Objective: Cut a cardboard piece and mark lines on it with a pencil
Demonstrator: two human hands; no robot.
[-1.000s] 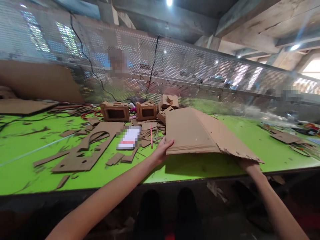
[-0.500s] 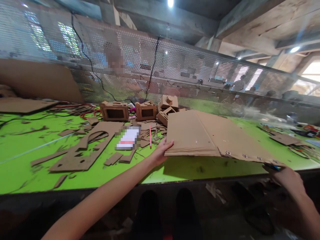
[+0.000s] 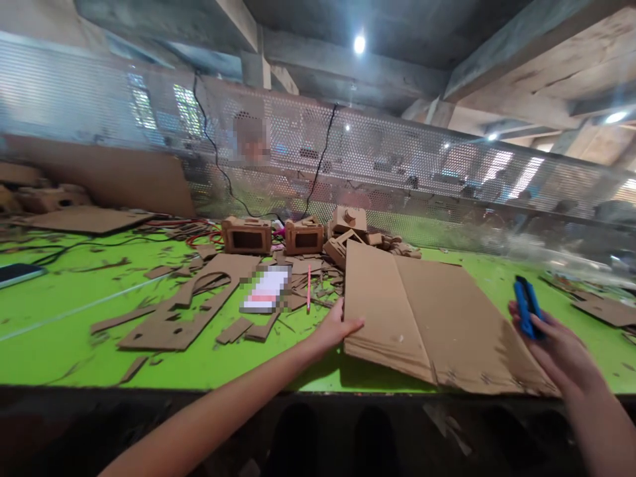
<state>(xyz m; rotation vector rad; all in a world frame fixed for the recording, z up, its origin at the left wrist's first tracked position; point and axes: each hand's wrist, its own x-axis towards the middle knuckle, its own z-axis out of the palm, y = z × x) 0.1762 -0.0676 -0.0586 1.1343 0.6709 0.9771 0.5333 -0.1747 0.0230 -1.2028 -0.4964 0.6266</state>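
Creased cardboard sheet held at the front of a green tabletop, its upper face without openings

The cardboard sheet (image 3: 452, 318) lies right of centre near the front edge of the tabletop (image 3: 59, 351), its left panel tilted and raised above a shadow; contact under the right panel cannot be told. The left hand (image 3: 340, 329) is clamped on the sheet's left edge, thumb above and fingers below. The right hand (image 3: 559, 344) is closed around a blue tool (image 3: 527, 308), perhaps a cutter, just beside the sheet's right edge; no blade can be made out.

Done, as far as shown: the sheet bears one crease across its face, and its front edge is layered at left and ragged at right. A cut-out board (image 3: 154, 339), with a large curved opening and small holes, lies at left as cut work. Behind it, the left box (image 3: 248, 229) and the right box (image 3: 304, 241) look assembled, as does the box pile (image 3: 350, 222) beside them.

Left undone: the sheet appears uncut across its visible face and is judged to be at an early stage; its underside is hidden. Scraps (image 3: 301, 268) lie between the phone (image 3: 268, 291) and the sheet, with a pink pencil (image 3: 309, 289) among them.
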